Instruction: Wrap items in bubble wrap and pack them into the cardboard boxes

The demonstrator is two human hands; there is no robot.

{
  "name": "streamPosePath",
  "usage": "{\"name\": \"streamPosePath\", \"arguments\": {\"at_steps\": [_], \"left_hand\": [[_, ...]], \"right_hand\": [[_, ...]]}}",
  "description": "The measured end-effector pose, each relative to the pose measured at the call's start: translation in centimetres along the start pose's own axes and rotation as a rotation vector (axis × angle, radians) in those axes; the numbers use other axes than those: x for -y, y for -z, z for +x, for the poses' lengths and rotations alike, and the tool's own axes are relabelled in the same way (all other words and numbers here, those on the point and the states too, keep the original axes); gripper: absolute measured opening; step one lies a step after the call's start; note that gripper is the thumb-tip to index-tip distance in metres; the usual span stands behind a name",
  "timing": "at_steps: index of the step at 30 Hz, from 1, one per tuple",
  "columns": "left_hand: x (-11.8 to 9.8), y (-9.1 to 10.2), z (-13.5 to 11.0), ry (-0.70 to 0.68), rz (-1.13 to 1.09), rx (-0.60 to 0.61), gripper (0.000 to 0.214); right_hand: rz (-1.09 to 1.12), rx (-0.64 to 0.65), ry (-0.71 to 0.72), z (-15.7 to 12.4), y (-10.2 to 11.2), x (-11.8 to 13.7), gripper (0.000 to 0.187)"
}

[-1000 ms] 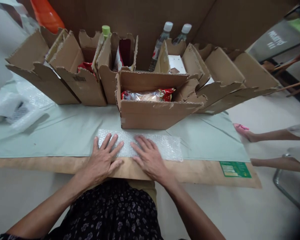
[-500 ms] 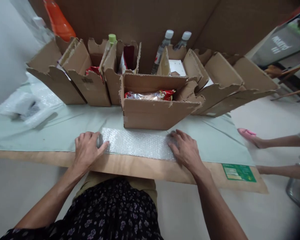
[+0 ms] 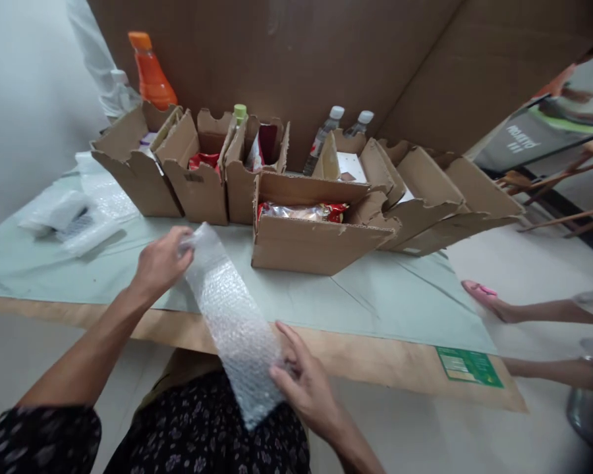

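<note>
A long strip of bubble wrap (image 3: 230,315) is lifted off the table and slants from upper left to lower right. My left hand (image 3: 162,262) is closed on its upper end. My right hand (image 3: 304,380) pinches its lower end, near my lap and below the table's wooden front edge (image 3: 370,361). An open cardboard box (image 3: 309,229) with a red snack packet (image 3: 301,211) inside stands on the pale green table cover just beyond the strip.
A row of open cardboard boxes (image 3: 188,168) lines the back, with an orange bottle (image 3: 149,71) and two clear bottles (image 3: 338,128) behind. More bubble wrap (image 3: 74,217) lies at far left. Another person's legs and pink slipper (image 3: 479,291) are at right.
The bubble wrap lay flat on the table under both palms; my hands slid to its two ends, gripped it, and lifted it, turning it to a slant.
</note>
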State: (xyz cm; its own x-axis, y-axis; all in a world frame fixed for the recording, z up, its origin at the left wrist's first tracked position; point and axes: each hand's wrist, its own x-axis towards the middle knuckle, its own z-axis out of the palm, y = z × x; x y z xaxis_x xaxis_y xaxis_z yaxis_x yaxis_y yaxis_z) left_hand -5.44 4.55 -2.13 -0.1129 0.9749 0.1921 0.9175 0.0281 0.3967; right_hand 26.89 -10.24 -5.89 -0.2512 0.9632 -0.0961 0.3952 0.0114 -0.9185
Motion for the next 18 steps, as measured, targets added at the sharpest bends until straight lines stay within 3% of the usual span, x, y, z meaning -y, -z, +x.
{"name": "streamPosePath", "arguments": {"at_steps": [2,4,6,8,9,11,13,15,18], "left_hand": [[-0.4,-1.1,1.0,-0.081,0.049,-0.013,0.056],[-0.4,-1.8,-0.3,-0.192,-0.014,-0.037,0.06],[-0.1,-1.5,-3.7,-0.321,-0.189,0.03,0.051],[0.4,-0.4,-8.3,-0.419,-0.408,0.234,0.043],[0.5,0.2,-10.6,-0.442,-0.495,0.342,0.047],[0.5,1.0,-14.1,-0.469,-0.595,0.443,0.07],[0.0,0.9,-15.7,-0.437,-0.616,0.397,0.089],[-0.8,-0.1,-15.5,-0.294,-0.613,0.254,0.072],[-1.3,-1.9,-13.1,-0.003,-0.589,0.112,0.045]], "right_hand": [[0.03,-0.022,-0.034,0.3,-2.3,0.0,0.066],[0.111,-0.024,-0.081,0.4,-3.3,0.1,0.061],[0.273,0.025,-0.142,0.5,-3.5,0.4,0.053],[0.453,0.063,-0.217,0.8,-3.5,1.1,0.045],[0.535,0.062,-0.256,1.1,-3.6,1.6,0.042],[0.678,0.04,-0.319,2.1,-4.0,2.6,0.039],[0.772,0.021,-0.327,3.6,-4.7,3.6,0.043],[0.799,0.023,-0.272,5.1,-5.3,4.4,0.051],[0.678,0.006,-0.15,6.4,-5.1,4.9,0.064]]}}
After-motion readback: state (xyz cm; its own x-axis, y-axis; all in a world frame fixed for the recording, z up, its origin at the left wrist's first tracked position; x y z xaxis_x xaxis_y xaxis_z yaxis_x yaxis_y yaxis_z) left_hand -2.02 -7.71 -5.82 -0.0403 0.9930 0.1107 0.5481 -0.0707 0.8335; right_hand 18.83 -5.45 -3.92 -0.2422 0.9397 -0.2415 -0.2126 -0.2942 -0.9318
